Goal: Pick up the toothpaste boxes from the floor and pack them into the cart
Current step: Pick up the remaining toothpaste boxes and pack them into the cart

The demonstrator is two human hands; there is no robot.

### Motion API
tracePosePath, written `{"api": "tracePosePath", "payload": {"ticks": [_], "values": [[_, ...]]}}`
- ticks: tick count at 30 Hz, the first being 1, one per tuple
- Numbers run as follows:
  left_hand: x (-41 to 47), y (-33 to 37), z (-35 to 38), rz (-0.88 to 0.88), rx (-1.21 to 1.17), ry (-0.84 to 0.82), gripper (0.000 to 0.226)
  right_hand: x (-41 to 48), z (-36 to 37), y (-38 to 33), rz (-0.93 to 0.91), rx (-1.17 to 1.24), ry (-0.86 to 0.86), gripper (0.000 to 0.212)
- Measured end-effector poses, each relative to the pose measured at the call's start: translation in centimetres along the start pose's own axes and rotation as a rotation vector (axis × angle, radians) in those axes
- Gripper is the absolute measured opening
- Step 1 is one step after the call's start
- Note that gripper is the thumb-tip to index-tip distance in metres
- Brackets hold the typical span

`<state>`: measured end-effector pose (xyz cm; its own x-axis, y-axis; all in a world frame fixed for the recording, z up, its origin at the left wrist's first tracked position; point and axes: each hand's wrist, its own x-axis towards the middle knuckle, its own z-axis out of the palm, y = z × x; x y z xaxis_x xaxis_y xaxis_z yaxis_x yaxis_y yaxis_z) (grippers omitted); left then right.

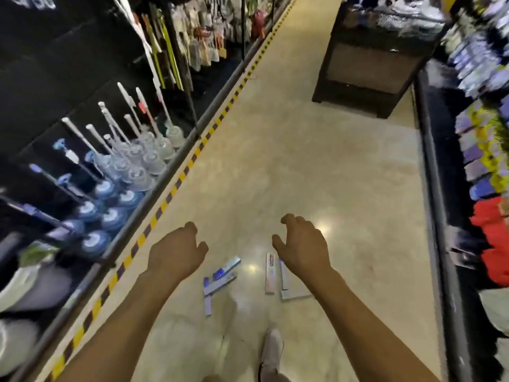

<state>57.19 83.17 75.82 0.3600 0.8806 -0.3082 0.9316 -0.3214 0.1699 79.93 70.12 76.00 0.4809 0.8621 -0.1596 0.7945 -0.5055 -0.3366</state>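
Several toothpaste boxes lie flat on the beige floor below my hands. A blue and white box [226,268] lies slanted on the left, crossing another pale box [219,283]. A white box [270,272] lies lengthwise at the middle, and another pale box [287,288] sits partly under my right wrist. My left hand [179,250] hovers above the left boxes with fingers loosely curled and nothing in it. My right hand [301,244] hovers over the right boxes, fingers loosely bent, also holding nothing. No cart is in view.
A shelf with toilet brushes [118,172] lines the left, edged by yellow-black floor tape [176,186]. A shelf of packaged goods [479,166] lines the right. A dark display stand [369,64] stands ahead in the aisle. My shoe [271,351] is at the bottom.
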Motion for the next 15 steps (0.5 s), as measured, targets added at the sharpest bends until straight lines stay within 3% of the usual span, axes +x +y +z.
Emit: {"api": "tracePosePath", "payload": {"ticks": [6, 15], "values": [[7.9, -6.6, 14.6, -0.204, -0.079, -0.172, 0.051, 6.8, 16.2, 3.3, 0.054, 0.02, -0.176, 0.043], [14.2, -17.5, 44.8, -0.422, -0.097, -0.362, 0.044, 12.7, 47.3, 8.2, -0.051, 0.004, -0.38, 0.047]]}}
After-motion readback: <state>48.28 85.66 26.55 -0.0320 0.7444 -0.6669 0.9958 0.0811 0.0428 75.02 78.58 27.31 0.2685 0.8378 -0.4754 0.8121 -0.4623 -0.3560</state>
